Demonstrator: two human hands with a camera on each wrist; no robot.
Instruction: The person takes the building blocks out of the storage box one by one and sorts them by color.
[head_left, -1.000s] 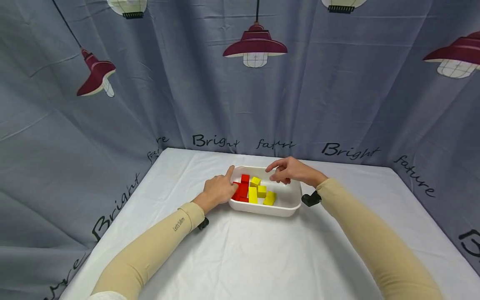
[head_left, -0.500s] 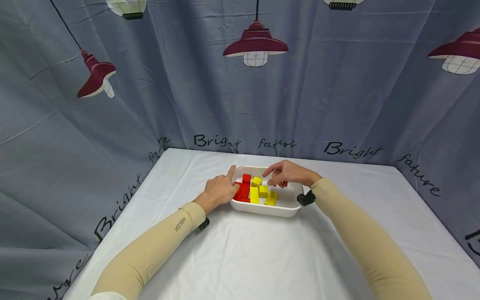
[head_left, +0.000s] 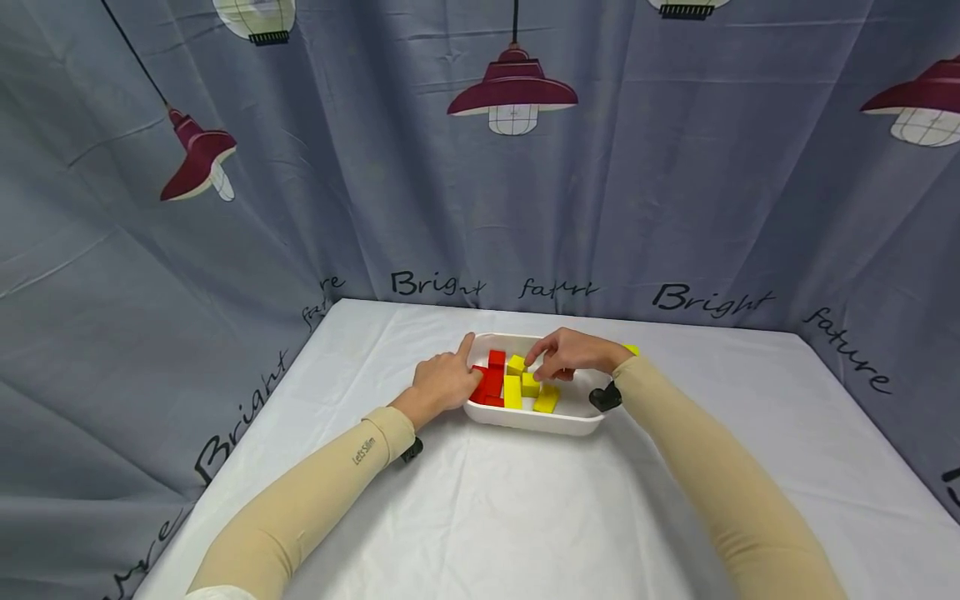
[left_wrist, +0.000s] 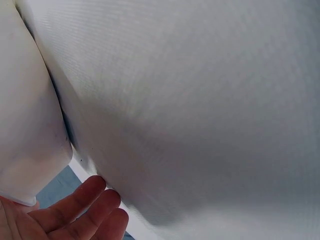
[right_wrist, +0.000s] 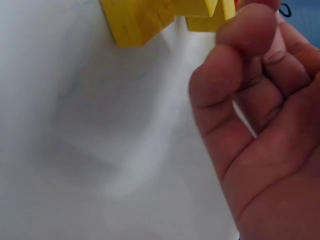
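A white tray (head_left: 540,423) on the table holds red blocks (head_left: 492,382) at its left end and several yellow blocks (head_left: 512,392) beside them. My left hand (head_left: 446,379) grips the tray's left rim. Its thumb reaches over the inside by the red blocks, and its index finger lies toward the far left corner. In the left wrist view its other fingers (left_wrist: 92,212) are outside the tray wall. My right hand (head_left: 573,352) is over the tray, index finger and thumb apart at the yellow blocks. Near its fingertips in the right wrist view is a yellow block (right_wrist: 135,22).
A white cloth covers the table (head_left: 525,517). Just past my right wrist a bit of something yellow (head_left: 632,349) shows, mostly hidden. A grey-blue curtain (head_left: 420,183) printed with lamps hangs behind and at the sides.
My right hand has moved left and slightly down, closer to the yellow blocks. My left hand stays on the tray rim, and the blocks keep their places in the tray.
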